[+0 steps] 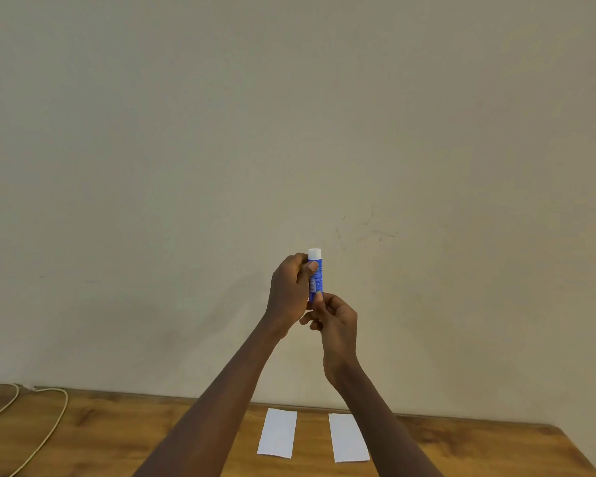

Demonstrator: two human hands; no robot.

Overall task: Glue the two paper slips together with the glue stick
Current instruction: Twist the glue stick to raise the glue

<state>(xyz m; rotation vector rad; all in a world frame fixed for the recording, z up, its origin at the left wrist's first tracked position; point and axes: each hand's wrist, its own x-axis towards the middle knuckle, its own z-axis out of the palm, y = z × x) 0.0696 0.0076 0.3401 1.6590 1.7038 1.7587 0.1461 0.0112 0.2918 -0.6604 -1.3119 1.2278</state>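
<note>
Glue stick (315, 275): clamped upright by left hand (289, 294) and right hand (336, 321), cap seemingly on; twisting it off called for a steady barrel.

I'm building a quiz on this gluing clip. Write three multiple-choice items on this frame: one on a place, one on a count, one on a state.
1. Where is the glue stick?
A. Lying on the table
B. Held upright in the air by both hands
C. Resting on a paper slip

2. How many white paper slips lie side by side on the table below the arms?
A. One
B. Two
C. Four

3. What state are the slips in?
A. Apart, flat on the wood
B. Stacked together
C. Crumpled

Answers:
1 B: the left hand grips the blue tube near its white end, and the right hand pinches its lower end.
2 B: a left slip and a right slip show.
3 A: bare wood shows between them.
</note>
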